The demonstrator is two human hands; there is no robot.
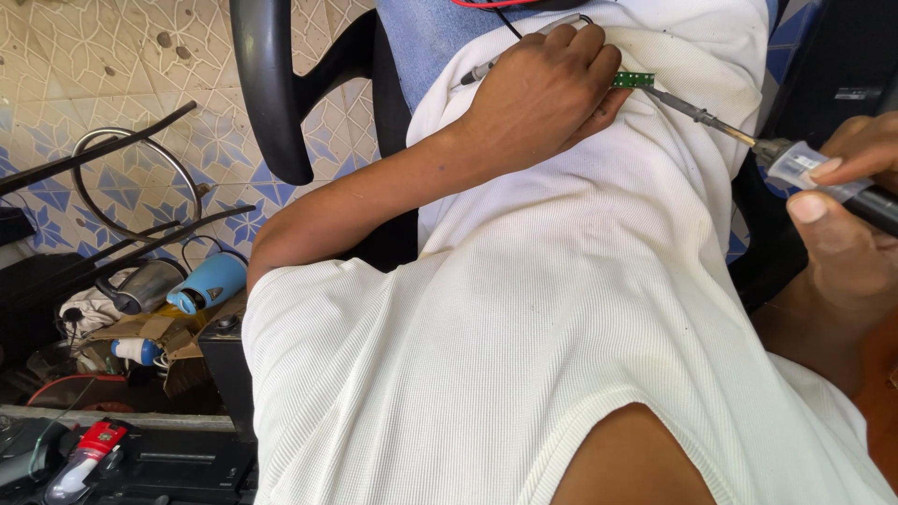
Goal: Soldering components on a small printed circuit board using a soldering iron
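Green shows first: a small circuit board (633, 79) pinched at the fingertips of my left hand (538, 89), which rests on my lap over the white ribbed shirt (524, 318). That hand is curled shut around the board, and a thin grey probe (510, 54) with a dark lead runs under its knuckles toward the upper left.

My right hand (847, 220) sits at the right edge of the view, thumb and fingers closed on the handle of a soldering iron (795, 164). I see a clear collar on the handle near my fingertips, then a dark shaft reaching up and left. Its tip meets the right end of the board, or lies just beside it; I cannot tell whether metal actually touches.

Behind my left forearm stands the black armrest of a chair (271, 89), over a patterned tile floor (112, 56) in cream and blue. On the floor to the left I make out a metal ring (140, 173) crossed by dark rods, a blue cylindrical gadget (210, 281) lying on torn cardboard (154, 329), and a grey kettle-like vessel (145, 285) just beside it. At the lower left corner lies a small red and white device (94, 440) on a dark case.
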